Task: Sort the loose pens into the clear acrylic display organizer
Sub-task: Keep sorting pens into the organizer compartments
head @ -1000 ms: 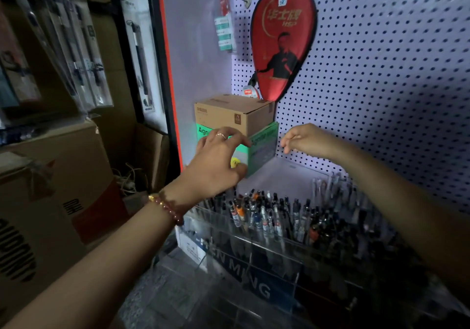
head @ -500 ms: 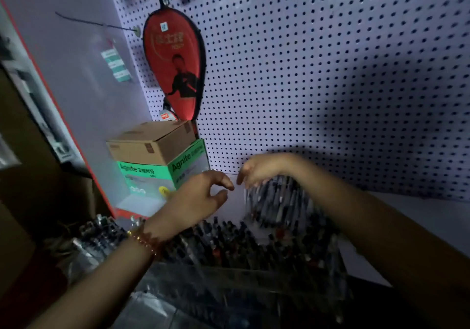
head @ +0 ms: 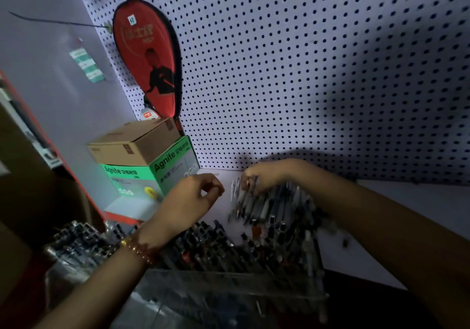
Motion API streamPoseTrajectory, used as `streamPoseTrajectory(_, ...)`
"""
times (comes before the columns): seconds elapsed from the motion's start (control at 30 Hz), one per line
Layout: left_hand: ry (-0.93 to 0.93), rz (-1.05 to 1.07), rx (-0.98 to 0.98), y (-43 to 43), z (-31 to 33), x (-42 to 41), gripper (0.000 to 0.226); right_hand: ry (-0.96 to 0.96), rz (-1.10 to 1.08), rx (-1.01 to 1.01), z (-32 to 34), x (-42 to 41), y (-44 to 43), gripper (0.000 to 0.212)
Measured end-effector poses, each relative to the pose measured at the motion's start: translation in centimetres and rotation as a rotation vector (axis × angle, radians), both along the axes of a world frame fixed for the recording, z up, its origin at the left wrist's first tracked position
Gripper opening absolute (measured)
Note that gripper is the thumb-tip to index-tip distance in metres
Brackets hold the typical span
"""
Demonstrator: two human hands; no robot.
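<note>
Left hand (head: 193, 197): hovering near the pile, fingers curling on nothing.
Right hand (head: 267, 176): gripping loose pens (head: 256, 206) behind the organizer (head: 229, 288).

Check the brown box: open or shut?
Shut. The brown box has its top flaps lying flat and closed; it sits atop the green box.

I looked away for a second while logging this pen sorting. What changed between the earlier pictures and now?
The left hand came off the green box and drew away to its right, fingers curled, holding nothing visible. The right hand dropped from beside that box onto the loose pens behind the organizer, fingers curling round some. The green box and red paddle case stayed put.
</note>
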State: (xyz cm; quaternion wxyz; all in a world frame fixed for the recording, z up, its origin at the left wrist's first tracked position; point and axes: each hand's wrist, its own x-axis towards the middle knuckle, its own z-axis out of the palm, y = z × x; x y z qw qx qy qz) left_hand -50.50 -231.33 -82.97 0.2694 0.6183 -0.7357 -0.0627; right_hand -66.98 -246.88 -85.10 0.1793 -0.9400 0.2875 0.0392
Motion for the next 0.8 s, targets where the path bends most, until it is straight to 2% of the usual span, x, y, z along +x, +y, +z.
streamPoseTrajectory(0.13, 0.003, -0.003, -0.017, 0.0, 0.1, -0.1, 0.018, 0.152, -0.012, -0.078, -0.4, 0.3, -0.3, 0.033)
streamPoseTrajectory(0.2, 0.007, -0.005, -0.023, 0.0, 0.0, 0.0, 0.017, 0.143, -0.014, -0.106, -0.7, 0.3, -0.3, 0.026)
streamPoseTrajectory(0.27, 0.013, -0.006, -0.033, 0.0, -0.1, 0.0, 0.018, 0.028, -0.007, -0.114, -0.8, 0.1, -0.3, 0.017)
streamPoseTrajectory(0.37, 0.055, 0.001, -0.032, -0.1, -0.1, 0.0, 0.017, -0.322, -0.112, -0.045, 0.0, -0.7, 0.1, 0.015)
streamPoseTrajectory(0.43, 0.198, 0.009, -0.019, -0.3, 0.0, -0.1, 0.017, -0.539, -0.165, 0.045, 1.5, -1.0, 0.5, 0.021)
streamPoseTrajectory(0.5, 0.433, 0.024, -0.009, -0.4, 0.4, -0.1, 0.018, -0.646, -0.155, 0.159, 3.8, -0.6, 1.7, 0.029)
streamPoseTrajectory(0.57, 0.717, 0.031, 0.034, -0.4, 1.0, -0.2, 0.022, -0.674, -0.087, 0.274, 5.8, 0.0, 3.3, 0.034)
streamPoseTrajectory(0.63, 0.922, 0.023, 0.090, -0.4, 1.4, -0.1, 0.025, -0.689, -0.009, 0.455, 7.0, 0.4, 5.0, 0.044)
streamPoseTrajectory(0.7, 1.012, 0.004, 0.120, -0.4, 1.6, 0.0, 0.026, -0.662, 0.068, 0.605, 7.1, 1.0, 6.3, 0.051)
streamPoseTrajectory(0.8, 1.098, -0.001, 0.054, -0.4, 1.6, 0.4, 0.030, -0.598, 0.183, 0.756, 6.8, 1.6, 7.0, 0.046)
